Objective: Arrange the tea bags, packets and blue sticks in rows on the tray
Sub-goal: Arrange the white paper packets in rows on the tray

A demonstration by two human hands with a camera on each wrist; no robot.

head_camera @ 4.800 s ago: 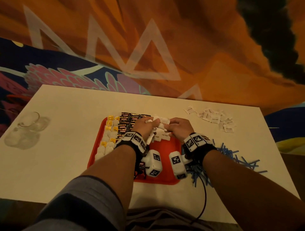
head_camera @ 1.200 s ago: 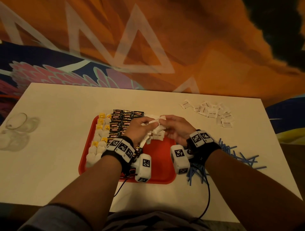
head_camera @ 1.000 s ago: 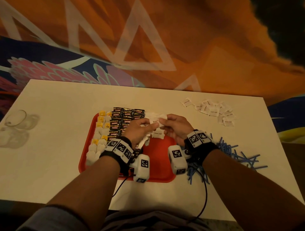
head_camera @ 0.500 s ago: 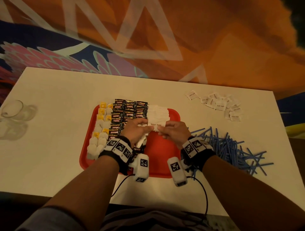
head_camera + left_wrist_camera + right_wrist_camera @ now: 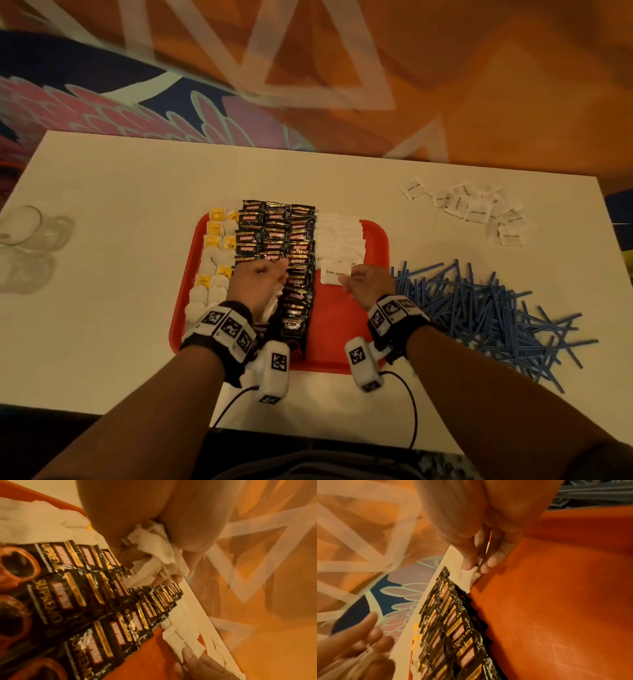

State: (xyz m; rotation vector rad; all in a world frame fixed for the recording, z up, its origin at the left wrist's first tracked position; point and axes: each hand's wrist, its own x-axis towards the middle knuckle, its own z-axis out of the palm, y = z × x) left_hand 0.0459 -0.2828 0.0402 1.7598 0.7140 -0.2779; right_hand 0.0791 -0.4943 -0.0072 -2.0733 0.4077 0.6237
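Observation:
A red tray holds a left column of tea bags, black coffee packets in the middle and a row of white sugar packets to their right. My right hand pinches one white sugar packet at the near end of that row; the pinch shows in the right wrist view. My left hand hovers over the black packets and grips a bunch of white packets. More white packets lie loose at the far right, and blue sticks are heaped right of the tray.
The tray sits on a white table. Clear glasses stand at the table's left edge. Wrist-camera cables hang over the near edge. A patterned orange carpet lies beyond the table.
My hands have drawn apart: the left moved left over the black packets with its bunch, while the right keeps one white packet at the near end of the row.

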